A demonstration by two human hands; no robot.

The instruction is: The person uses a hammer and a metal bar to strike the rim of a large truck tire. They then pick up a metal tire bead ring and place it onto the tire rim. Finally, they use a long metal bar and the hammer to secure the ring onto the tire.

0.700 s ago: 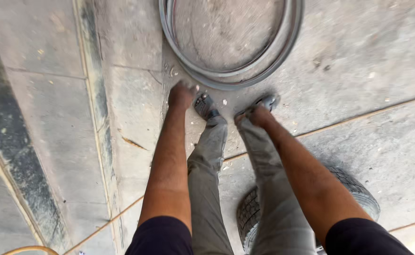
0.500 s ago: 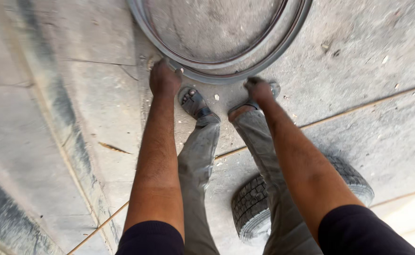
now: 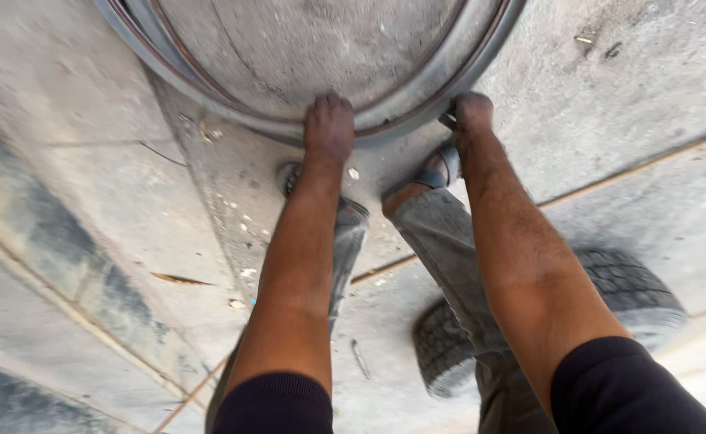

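A large grey metal ring (image 3: 208,96), like a wheel rim ring, lies flat on the concrete floor in front of my feet. My left hand (image 3: 329,124) grips its near edge, fingers curled over the rim. My right hand (image 3: 472,111) holds the same near edge farther to the right. Both arms reach straight down past my grey trousers and sandalled feet (image 3: 437,173).
A black treaded tyre (image 3: 610,281) lies on the floor behind my right leg. The concrete floor (image 3: 87,201) has seams, a dark painted stripe at the left, and small bits of debris near my feet.
Both hands have moved forward from beside my feet onto the ring's near edge and closed on it. The view has shifted closer to the ring.
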